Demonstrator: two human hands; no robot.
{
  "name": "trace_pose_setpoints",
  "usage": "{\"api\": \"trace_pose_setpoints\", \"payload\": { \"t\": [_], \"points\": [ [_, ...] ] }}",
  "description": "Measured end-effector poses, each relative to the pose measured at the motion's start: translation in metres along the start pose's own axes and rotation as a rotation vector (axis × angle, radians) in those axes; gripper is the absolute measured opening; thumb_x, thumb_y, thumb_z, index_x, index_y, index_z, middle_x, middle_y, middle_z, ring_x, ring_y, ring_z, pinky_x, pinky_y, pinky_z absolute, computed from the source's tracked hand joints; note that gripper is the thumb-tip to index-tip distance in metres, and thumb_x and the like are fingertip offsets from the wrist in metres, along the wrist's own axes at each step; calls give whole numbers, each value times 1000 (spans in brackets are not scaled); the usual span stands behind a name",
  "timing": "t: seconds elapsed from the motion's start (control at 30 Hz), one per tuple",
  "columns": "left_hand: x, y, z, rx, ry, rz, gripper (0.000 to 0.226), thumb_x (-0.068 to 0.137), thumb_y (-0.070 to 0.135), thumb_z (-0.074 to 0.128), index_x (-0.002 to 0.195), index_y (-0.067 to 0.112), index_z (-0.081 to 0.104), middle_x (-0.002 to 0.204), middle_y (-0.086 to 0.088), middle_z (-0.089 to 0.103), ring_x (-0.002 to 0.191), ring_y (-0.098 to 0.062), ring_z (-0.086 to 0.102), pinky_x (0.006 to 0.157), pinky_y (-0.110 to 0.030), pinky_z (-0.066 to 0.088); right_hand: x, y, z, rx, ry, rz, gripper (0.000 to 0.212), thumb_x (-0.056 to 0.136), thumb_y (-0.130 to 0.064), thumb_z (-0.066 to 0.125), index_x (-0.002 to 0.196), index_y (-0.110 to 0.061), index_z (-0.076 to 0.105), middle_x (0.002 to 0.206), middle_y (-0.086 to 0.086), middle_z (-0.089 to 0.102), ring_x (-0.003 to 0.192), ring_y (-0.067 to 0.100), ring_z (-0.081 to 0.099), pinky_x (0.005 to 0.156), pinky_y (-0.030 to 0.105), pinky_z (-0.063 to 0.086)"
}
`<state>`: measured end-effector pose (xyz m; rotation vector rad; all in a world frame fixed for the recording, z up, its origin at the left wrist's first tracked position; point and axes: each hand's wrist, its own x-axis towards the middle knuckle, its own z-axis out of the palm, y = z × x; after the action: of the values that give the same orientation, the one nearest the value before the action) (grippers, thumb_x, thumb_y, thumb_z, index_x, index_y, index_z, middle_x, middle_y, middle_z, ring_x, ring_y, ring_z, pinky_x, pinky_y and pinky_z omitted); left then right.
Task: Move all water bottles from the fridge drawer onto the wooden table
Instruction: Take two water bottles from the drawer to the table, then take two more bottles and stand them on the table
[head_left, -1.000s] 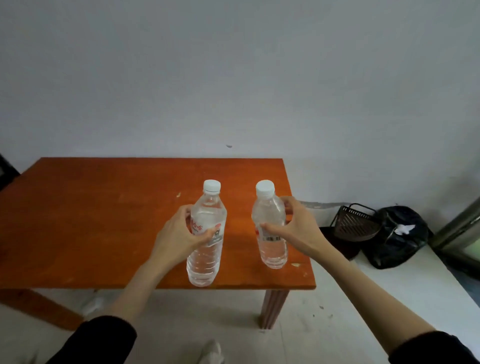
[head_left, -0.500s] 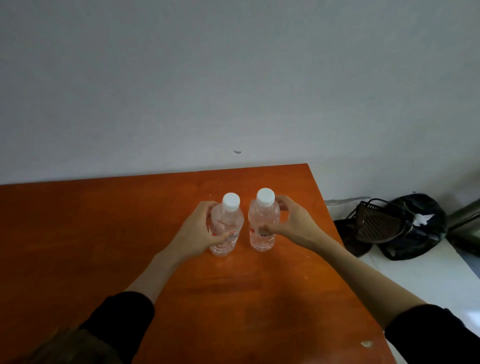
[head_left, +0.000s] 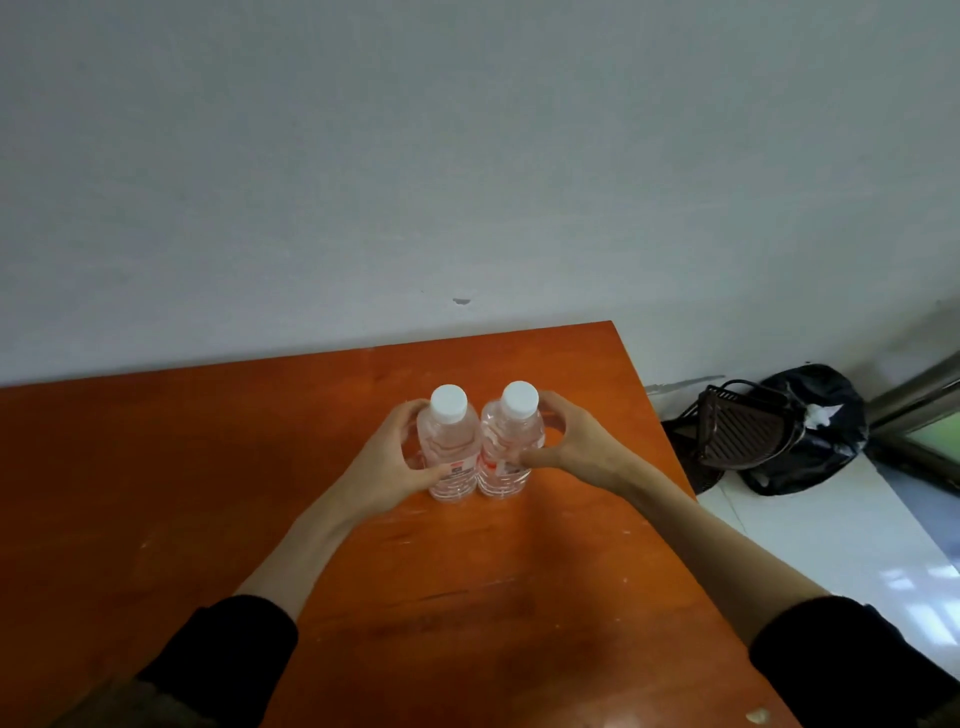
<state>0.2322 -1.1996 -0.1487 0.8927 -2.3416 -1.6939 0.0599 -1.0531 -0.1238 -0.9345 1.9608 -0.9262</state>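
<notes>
Water bottles (head_left: 475, 447) upright on orange wooden table (head_left: 208, 467) — grey wall (head_left: 467, 156) behind

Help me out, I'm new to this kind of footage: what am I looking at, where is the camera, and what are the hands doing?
There is no machine here. A person wears a wide-angle camera on the head, looking forward and down, so you see their own arms reaching out from the bottom of the picture. The left hand is wrapped around one clear water bottle with a white cap, and the right hand around a second bottle. Both bottles stand upright, side by side, on the orange wooden table, against a pale wall. On the floor to the right sit a dark basket and a black bag.
</notes>
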Motion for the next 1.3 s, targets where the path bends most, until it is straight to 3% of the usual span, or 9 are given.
{"api": "trace_pose_setpoints", "payload": {
  "t": [0.17,0.3,0.4,0.53,0.67,0.8,1.0,1.1,1.3],
  "points": [
    [-12,1,7,-29,-47,10,86,78,14,71,142,32,16,149,4,27,137,-16,31,110,-39,33,-15,-2,13,73,15,12,77,75,-19,74,138,-26,31,137,-6,45,124,13,44,108,45,37],
    [-45,23,15,-125,290,75,80,82,26,63,145,27,12,155,0,16,140,-17,23,114,-44,24,-51,-2,9,-32,113,27,76,80,-38,66,143,-25,25,150,-3,32,137,17,32,110,40,30],
    [-73,50,24,71,419,285,69,87,33,56,144,26,18,154,-1,20,137,-11,23,111,-38,25,-99,9,-5,-230,213,1,73,85,-47,55,145,-26,20,154,-3,23,142,16,22,115,41,24],
    [-90,95,60,649,146,418,75,87,53,45,146,32,3,157,9,-6,144,-13,-6,117,-45,6,-188,31,-41,-511,394,-26,88,72,-75,35,145,-37,3,157,-11,2,144,9,-5,118,49,-1],
    [-114,150,136,874,31,627,84,74,73,13,141,34,-19,153,7,-24,139,-13,-26,114,-42,-14,-306,55,-77,-768,644,78,92,62,-87,12,137,-44,-19,147,-15,-24,137,10,-25,113,50,-13],
    [-169,203,243,876,-134,848,86,70,76,11,140,35,-18,151,9,-23,137,-12,-28,115,-45,-13,-445,87,-99,-854,850,264,88,66,-86,18,131,-47,-28,145,-13,-29,138,15,-27,109,49,-17],
    [-268,247,402,850,-337,1138,80,76,75,8,140,36,-19,148,13,-28,136,-9,-29,114,-44,-13,-635,136,-88,-824,1035,576,88,59,-88,2,129,-46,-30,147,-9,-31,140,18,-25,111,55,-12],
    [-312,267,475,862,-477,1268,85,68,79,-9,140,36,-19,150,12,-25,140,-15,-25,116,-48,-11,-712,156,-78,-783,1099,699,92,54,-90,-6,131,-44,-28,151,-6,-28,141,20,-25,108,54,-16],
    [-398,304,615,795,-687,1502,85,65,80,-13,138,37,-21,151,12,-24,140,-14,-26,114,-43,-14,-848,210,-64,-672,1231,953,91,63,-87,16,132,-44,-24,146,-10,-32,139,19,-27,109,55,-14]
  ]
}}
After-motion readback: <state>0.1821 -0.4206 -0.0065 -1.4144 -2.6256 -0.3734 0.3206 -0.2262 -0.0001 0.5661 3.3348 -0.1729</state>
